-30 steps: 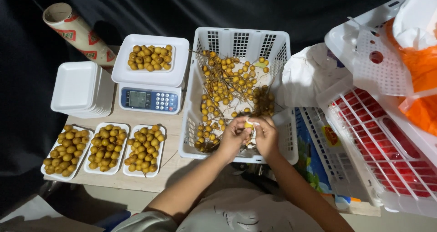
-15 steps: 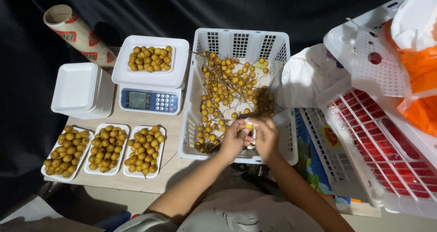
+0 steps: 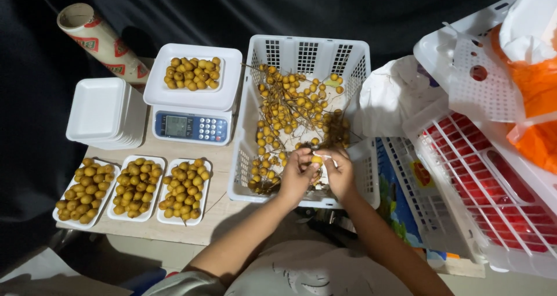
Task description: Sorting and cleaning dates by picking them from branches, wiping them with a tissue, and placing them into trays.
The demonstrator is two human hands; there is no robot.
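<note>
A small round yellow fruit [image 3: 316,159] is pinched between the fingertips of both hands, just above the near end of a white plastic basket [image 3: 360,69]. The left hand [image 3: 297,177] and right hand [image 3: 338,173] meet there, fingers curled in and grasping the fruit from either side. Inside the basket lies a tangle of thin brown stems [image 3: 293,119] with many more of the same yellow fruits attached. Just left of the basket stands a white digital scale [image 3: 191,126], and a foam tray of loose fruit [image 3: 192,74] sits on its platform. Left of the scale is a stack of empty white foam trays [image 3: 101,111]. Near the table's front edge, three filled foam trays [image 3: 134,188] lie side by side. A cardboard roll [image 3: 98,39] leans at the back left. To the right sit white crates [image 3: 481,168] and orange plastic bags [image 3: 536,98].
</note>
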